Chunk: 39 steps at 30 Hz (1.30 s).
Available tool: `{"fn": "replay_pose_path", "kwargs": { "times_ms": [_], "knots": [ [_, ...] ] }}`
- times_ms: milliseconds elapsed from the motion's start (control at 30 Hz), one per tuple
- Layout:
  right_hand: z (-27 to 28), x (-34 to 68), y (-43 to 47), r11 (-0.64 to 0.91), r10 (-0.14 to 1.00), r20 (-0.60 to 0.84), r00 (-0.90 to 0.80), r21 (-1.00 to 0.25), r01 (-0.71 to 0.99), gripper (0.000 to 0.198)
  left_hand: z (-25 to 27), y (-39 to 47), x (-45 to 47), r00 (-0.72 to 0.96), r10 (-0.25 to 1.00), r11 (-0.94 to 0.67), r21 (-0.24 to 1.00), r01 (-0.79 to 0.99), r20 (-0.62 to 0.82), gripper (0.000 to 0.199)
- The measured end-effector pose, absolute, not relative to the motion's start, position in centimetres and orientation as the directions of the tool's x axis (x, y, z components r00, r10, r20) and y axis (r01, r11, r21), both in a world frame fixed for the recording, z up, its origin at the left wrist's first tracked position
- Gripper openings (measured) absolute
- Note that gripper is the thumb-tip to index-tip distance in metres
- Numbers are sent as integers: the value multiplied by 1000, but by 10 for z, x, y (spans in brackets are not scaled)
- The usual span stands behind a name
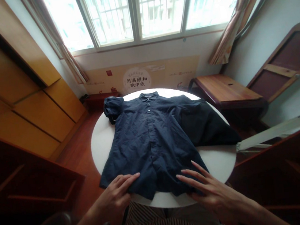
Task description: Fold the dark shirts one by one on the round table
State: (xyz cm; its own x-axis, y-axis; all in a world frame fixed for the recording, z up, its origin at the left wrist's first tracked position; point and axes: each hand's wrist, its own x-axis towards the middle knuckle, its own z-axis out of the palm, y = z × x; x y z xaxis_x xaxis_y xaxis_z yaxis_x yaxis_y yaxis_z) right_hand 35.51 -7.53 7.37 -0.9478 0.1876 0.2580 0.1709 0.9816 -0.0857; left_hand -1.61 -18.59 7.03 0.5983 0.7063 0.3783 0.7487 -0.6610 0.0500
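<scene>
A dark navy button-up shirt lies spread front side up on a round white table, collar at the far side and hem towards me. My left hand rests on the hem's left corner, fingers stretched over the cloth. Across the hem's right part, my right hand lies with fingers spread. Neither hand grips the fabric visibly; my left thumb is partly hidden. Under the shirt's right sleeve is a black folded cloth, reaching the table's right edge. The shirt's left sleeve looks bunched over the table's edge.
A wooden side table stands beyond on the right, near a leaning brown-framed panel. Yellow-brown cabinets line the left wall. A printed banner hangs beneath the window. A pale bar runs close to the table's right edge.
</scene>
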Motion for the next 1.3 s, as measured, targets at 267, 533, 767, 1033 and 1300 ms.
{"fn": "replay_pose_path", "kwargs": {
  "times_ms": [267,533,767,1033,1300],
  "knots": [
    [65,342,-82,944,329,256,-909,-60,325,14,60,-179,1,566,755,-612,47,789,332,25],
    [52,327,-72,917,357,368,-859,34,396,19,62,-170,6,497,772,-537,-11,843,396,35],
    [58,315,-76,918,365,366,-856,12,396,25,77,-172,16,531,668,-629,14,777,522,15],
    [59,317,-79,943,317,340,-885,-15,332,14,71,-182,20,612,637,-681,-30,732,469,14],
    [68,328,-79,954,301,279,-912,-102,283,19,58,-178,24,599,653,-667,-21,744,463,15]
  ]
}}
